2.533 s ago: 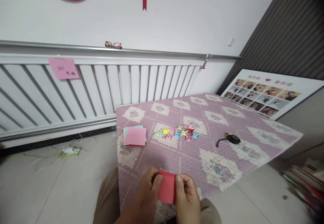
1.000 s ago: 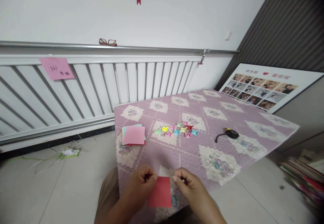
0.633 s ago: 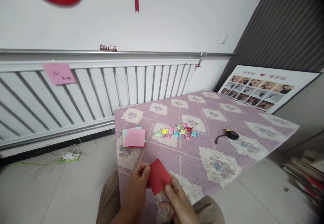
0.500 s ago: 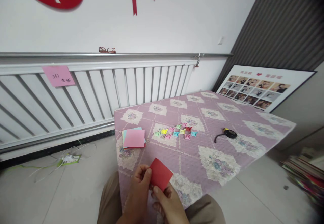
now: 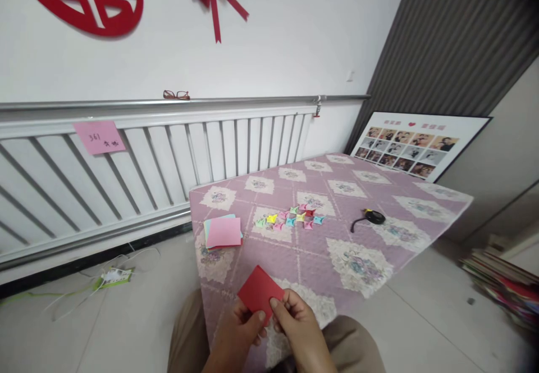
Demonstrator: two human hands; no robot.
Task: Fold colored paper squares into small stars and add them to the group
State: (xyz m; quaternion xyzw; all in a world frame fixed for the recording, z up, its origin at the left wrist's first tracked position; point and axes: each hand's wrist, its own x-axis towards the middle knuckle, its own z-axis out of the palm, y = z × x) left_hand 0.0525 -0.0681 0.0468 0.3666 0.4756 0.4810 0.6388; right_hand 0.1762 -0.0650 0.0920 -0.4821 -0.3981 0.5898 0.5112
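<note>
A red square of paper point(image 5: 260, 290) is held over the near edge of the table, above my lap. My left hand point(image 5: 241, 328) pinches its lower left side, thumb on top. On its right side, my right hand point(image 5: 297, 318) grips it between thumb and fingers. Beyond my hands lies a stack of coloured paper squares point(image 5: 224, 231), pink on top. To the right of that stack sits a cluster of small folded paper pieces point(image 5: 290, 217) in green, yellow, pink, blue and red.
A purple patterned cloth point(image 5: 311, 255) covers the table. A coiled black cable point(image 5: 374, 217) lies on the right. Behind stands a white radiator point(image 5: 168, 165) with glasses point(image 5: 177, 95) on the pipe above. A power strip point(image 5: 115, 276) rests on the floor at left.
The red paper has shifted slightly left and turned a little. My right hand has moved up along its right side, and my left hand sits lower. The camera view has tilted slightly.
</note>
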